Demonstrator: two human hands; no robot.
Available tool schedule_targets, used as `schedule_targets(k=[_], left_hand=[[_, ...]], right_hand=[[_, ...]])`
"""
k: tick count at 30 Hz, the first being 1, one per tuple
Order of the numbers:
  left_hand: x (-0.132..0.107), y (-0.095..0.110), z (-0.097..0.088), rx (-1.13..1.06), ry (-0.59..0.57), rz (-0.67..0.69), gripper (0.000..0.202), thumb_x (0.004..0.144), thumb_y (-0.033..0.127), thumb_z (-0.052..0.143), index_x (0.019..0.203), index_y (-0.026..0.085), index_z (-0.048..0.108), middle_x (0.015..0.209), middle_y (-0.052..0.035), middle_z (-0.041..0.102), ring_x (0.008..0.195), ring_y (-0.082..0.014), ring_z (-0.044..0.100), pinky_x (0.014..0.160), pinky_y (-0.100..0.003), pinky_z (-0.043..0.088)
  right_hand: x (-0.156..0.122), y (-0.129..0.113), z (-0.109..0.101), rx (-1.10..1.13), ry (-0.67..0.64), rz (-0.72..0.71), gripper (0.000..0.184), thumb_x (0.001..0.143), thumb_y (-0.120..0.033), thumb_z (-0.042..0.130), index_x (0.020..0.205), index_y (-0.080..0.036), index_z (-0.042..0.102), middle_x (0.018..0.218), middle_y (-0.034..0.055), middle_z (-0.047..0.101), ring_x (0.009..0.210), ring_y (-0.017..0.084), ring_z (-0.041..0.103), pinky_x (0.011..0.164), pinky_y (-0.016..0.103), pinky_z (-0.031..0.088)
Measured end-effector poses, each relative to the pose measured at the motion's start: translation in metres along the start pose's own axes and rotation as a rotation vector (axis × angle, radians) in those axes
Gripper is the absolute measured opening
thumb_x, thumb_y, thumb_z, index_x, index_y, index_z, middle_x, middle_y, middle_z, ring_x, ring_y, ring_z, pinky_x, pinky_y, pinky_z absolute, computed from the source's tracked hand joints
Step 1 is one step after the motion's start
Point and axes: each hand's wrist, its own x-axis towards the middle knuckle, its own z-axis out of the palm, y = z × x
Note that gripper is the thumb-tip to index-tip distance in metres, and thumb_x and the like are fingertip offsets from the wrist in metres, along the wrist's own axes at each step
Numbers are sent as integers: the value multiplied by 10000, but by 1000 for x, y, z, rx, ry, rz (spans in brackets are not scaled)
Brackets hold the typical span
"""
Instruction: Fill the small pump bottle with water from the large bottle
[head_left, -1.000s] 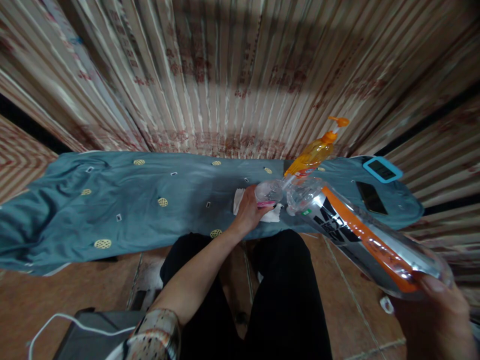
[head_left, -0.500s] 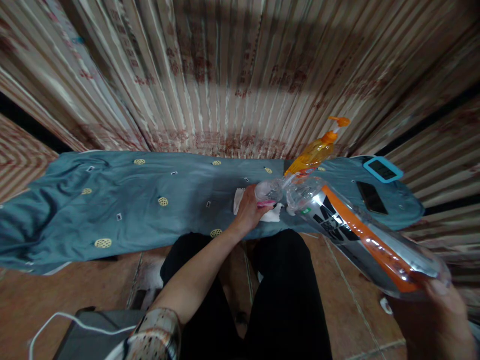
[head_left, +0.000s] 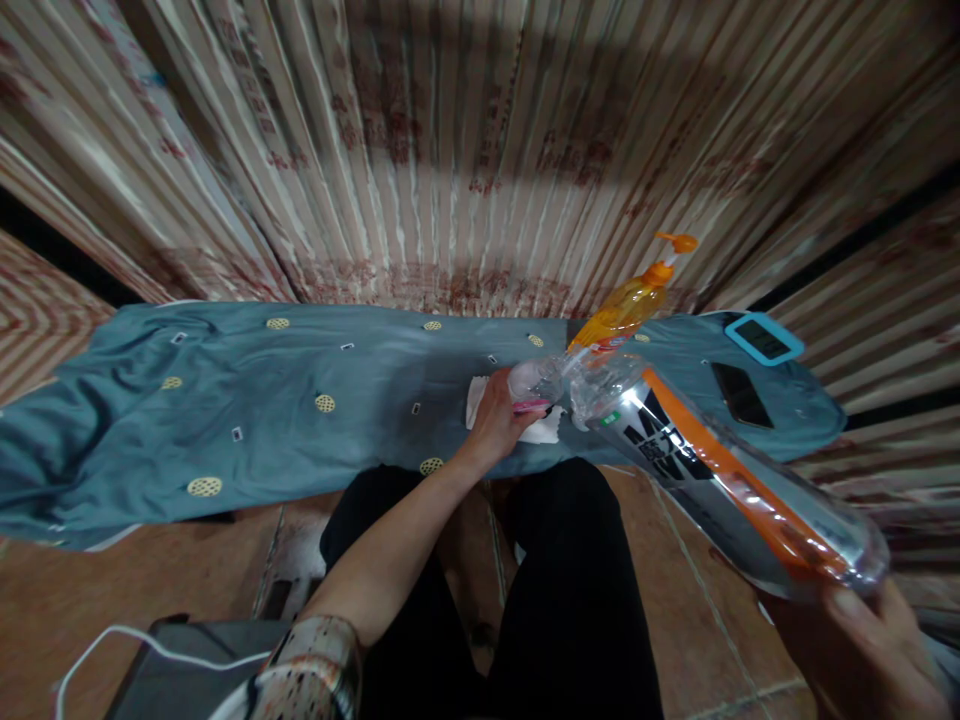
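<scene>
My left hand (head_left: 496,415) is closed round a small clear plastic bottle (head_left: 534,380) with a pink band. That bottle stands over a white tissue (head_left: 541,430) on the cloth-covered board. On the right, my right hand (head_left: 874,635) grips the base end of a large clear drink bottle (head_left: 720,470) with an orange and silver label. The large bottle is tilted, its neck pointing left towards the top of the small one. Whether the two mouths touch, or liquid runs between them, I cannot tell. Just behind them stands an orange pump bottle (head_left: 619,315).
A blue-framed digital clock (head_left: 763,340) and a dark phone (head_left: 741,394) lie at the right end of the teal cloth (head_left: 375,380). Pleated curtains (head_left: 450,150) hang close behind. A white cable (head_left: 165,650) crosses a grey seat at lower left.
My right hand and the base end of the large bottle have shifted slightly left and down. My left hand and the small bottle stay almost in place.
</scene>
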Motion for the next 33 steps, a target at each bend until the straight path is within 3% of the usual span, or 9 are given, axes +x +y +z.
schedule_targets(k=[4,8,12,15,21,25,33], left_hand=[[0,1,-1,9,-5,6,694,704,326,762,1269,166,393,1254,-139,531,1218,-307,515,1022,-485,422],[0,1,-1,19,-7,8,704,700,323,767,1266,146,387,1251,-155,529,1220,-308,515,1021,-482,423],[0,-3,1,6,10,32,741,682,326,780,1281,165,372,1267,-146,518,1222,-309,514,1032,-500,412],[1,-6,3,-1,13,47,787,650,304,798,1294,171,365,1272,-142,511,1221,-314,513,1055,-516,388],[1,-12,1,6,-2,53,738,664,265,754,1283,158,367,1267,-149,506,1217,-316,510,1053,-509,392],[0,-13,-1,20,-19,73,691,674,215,718,1268,162,368,1267,-148,506,1217,-309,510,1048,-493,400],[-7,-7,1,4,24,26,670,674,180,724,1249,155,380,1232,-145,519,1199,-309,511,1034,-495,407]], right_hand=[[-12,-14,9,112,9,125,778,588,-468,821,1294,-256,572,1179,122,539,1084,357,543,822,439,551],[-13,-13,9,136,17,122,782,617,-465,828,1312,-242,547,1215,105,529,1113,301,535,980,390,460],[-13,-10,12,164,45,85,862,562,-450,848,1326,-206,530,1157,114,560,1072,318,554,1004,447,428],[-14,-12,15,110,84,111,925,563,-483,843,1378,-227,487,1226,102,530,1172,325,489,1060,450,371],[-13,-9,14,132,59,53,881,568,-454,844,1369,-300,512,1306,59,485,1137,333,512,899,436,522],[-16,-13,18,103,40,57,824,648,-464,806,1393,-330,478,1348,19,449,1196,309,472,900,396,529],[-18,-11,21,118,93,66,862,592,-475,823,1373,-295,506,1305,15,490,1118,258,536,871,287,537]])
